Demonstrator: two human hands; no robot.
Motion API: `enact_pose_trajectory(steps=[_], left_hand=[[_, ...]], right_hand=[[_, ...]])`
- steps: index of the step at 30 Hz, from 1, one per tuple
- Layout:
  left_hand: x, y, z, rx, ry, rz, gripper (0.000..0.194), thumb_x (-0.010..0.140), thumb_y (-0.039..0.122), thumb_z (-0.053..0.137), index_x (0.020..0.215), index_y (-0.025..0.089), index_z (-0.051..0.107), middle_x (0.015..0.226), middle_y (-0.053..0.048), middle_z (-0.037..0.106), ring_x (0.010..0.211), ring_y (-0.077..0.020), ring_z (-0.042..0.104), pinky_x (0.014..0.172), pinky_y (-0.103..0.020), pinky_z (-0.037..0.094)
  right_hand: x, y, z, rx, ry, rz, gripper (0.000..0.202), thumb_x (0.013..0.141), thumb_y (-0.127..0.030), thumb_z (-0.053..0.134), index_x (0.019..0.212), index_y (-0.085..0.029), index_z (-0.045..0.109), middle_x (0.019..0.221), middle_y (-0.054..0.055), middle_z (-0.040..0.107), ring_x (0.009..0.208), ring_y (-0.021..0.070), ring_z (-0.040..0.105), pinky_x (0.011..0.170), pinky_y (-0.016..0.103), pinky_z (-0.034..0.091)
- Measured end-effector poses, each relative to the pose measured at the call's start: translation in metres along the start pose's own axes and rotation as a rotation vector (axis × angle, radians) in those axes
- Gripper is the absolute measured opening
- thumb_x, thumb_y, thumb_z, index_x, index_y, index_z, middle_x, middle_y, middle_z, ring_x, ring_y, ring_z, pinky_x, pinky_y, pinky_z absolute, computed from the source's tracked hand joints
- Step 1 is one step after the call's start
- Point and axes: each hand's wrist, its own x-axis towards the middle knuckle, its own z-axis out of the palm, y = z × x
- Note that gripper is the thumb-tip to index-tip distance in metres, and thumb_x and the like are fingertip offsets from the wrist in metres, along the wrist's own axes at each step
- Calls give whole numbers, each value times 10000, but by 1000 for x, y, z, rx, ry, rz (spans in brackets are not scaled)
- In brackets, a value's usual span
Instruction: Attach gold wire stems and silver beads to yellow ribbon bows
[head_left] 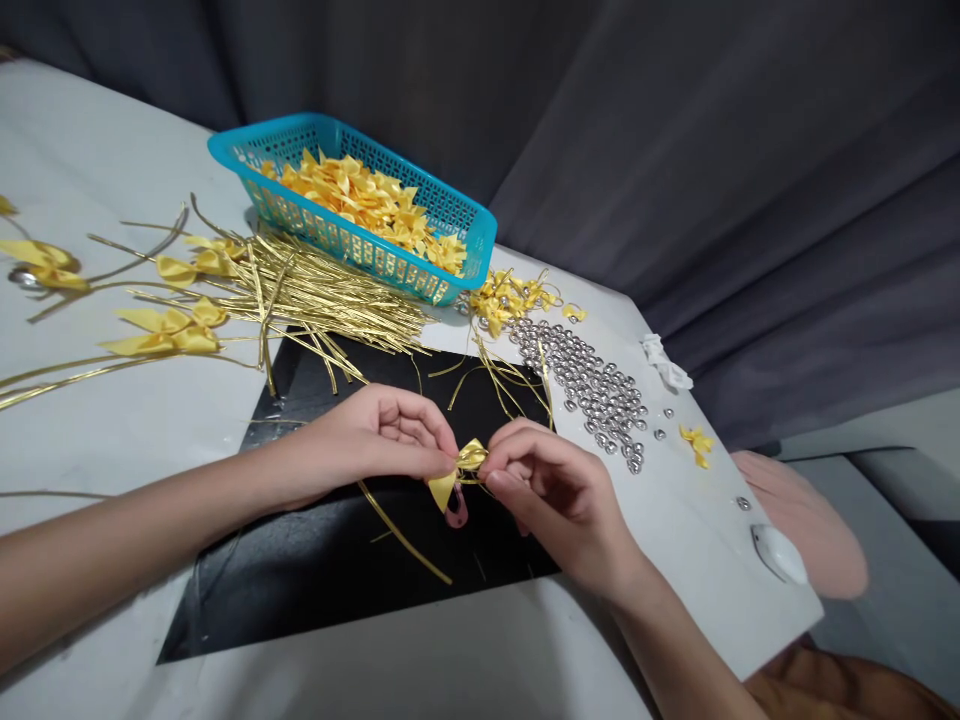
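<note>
Over the black mat [300, 580], both my hands pinch one small yellow ribbon bow [444, 488] between them. My left hand [375, 435] grips its left side between thumb and forefinger. At the bow's right side, my right hand [559, 485] is closed with thumb and forefinger together, near a gold tie at the knot. A pink pin-shaped clip [457, 508] shows just below the bow; how it is attached is hidden. One gold twist tie [409, 540] lies on the mat under my left hand.
Behind the mat, a blue basket [352, 235] holds many yellow bows [360, 195]. Gold twist ties [322, 290] lie heaped before it. Small silver heart-shaped pieces [592, 390] spread to the right. A white mouse-like object [778, 553] sits near the right edge. Tied bows [169, 330] lie left.
</note>
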Motion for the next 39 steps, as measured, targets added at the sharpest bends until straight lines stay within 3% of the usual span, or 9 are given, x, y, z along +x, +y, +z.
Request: enact_pose_trajectory(steps=[8, 12, 14, 18, 26, 30, 33, 36, 39], left_hand=[[0, 1, 0, -3, 15, -2, 83, 651, 176, 759, 639, 154, 680, 602, 13, 691, 570, -79, 616, 581, -138, 461], [-1, 1, 1, 15, 43, -7, 90, 648, 188, 759, 643, 155, 675, 605, 4, 690, 565, -101, 623, 573, -167, 470], [-1, 1, 2, 20, 40, -8, 93, 648, 193, 760, 641, 157, 674, 603, 1, 693, 564, -107, 629, 568, -174, 472], [-1, 1, 2, 2, 8, 1, 85, 670, 203, 747, 648, 164, 675, 610, 1, 707, 570, -102, 634, 569, -162, 469], [-1, 2, 0, -24, 6, -3, 102, 675, 209, 753, 662, 157, 665, 600, 5, 689, 555, -68, 585, 544, -122, 423], [-2, 2, 0, -38, -26, -10, 100, 696, 211, 741, 682, 154, 661, 632, -3, 693, 576, -70, 593, 566, -128, 436], [-2, 3, 1, -39, -13, -1, 97, 711, 204, 727, 679, 148, 654, 591, 15, 660, 542, -51, 560, 527, -107, 411], [-2, 3, 2, -52, 32, 30, 86, 705, 183, 727, 683, 146, 652, 562, 35, 630, 515, -37, 535, 504, -95, 401], [-2, 2, 2, -84, 58, 59, 58, 707, 164, 717, 700, 154, 660, 575, 39, 644, 524, -37, 552, 517, -95, 422]], right_hand=[[-5, -2, -2, -28, -36, 6, 115, 869, -196, 545, 765, -173, 590, 793, 13, 531, 487, 46, 404, 405, 201, 332], [-10, -4, -2, -245, 150, -86, 89, 848, -153, 558, 773, -181, 596, 936, 57, 552, 621, 87, 507, 495, 229, 412], [-12, -5, 2, -338, 227, -195, 111, 823, -93, 566, 803, -194, 606, 864, 49, 565, 708, 126, 543, 536, 241, 427], [-14, -8, 13, -370, 183, -257, 192, 813, -33, 542, 858, -203, 621, 684, 9, 591, 599, 117, 531, 510, 243, 424], [-17, -4, 17, -354, 228, -215, 179, 819, -62, 552, 860, -213, 641, 678, 7, 621, 540, 102, 493, 489, 237, 418], [-14, -3, 12, -7, 270, 85, 81, 892, -250, 519, 843, -206, 566, 777, 10, 615, 461, 62, 448, 429, 206, 416], [-10, -2, 10, 405, 119, 382, 160, 906, -351, 487, 824, -214, 474, 601, -52, 543, 367, 41, 343, 360, 161, 380], [-8, 0, 10, 593, 43, 466, 166, 876, -345, 530, 808, -215, 451, 506, -83, 471, 380, 49, 352, 375, 141, 403], [-9, 1, 11, 580, 37, 442, 143, 861, -320, 552, 804, -201, 495, 559, -65, 521, 419, 45, 403, 421, 147, 442]])
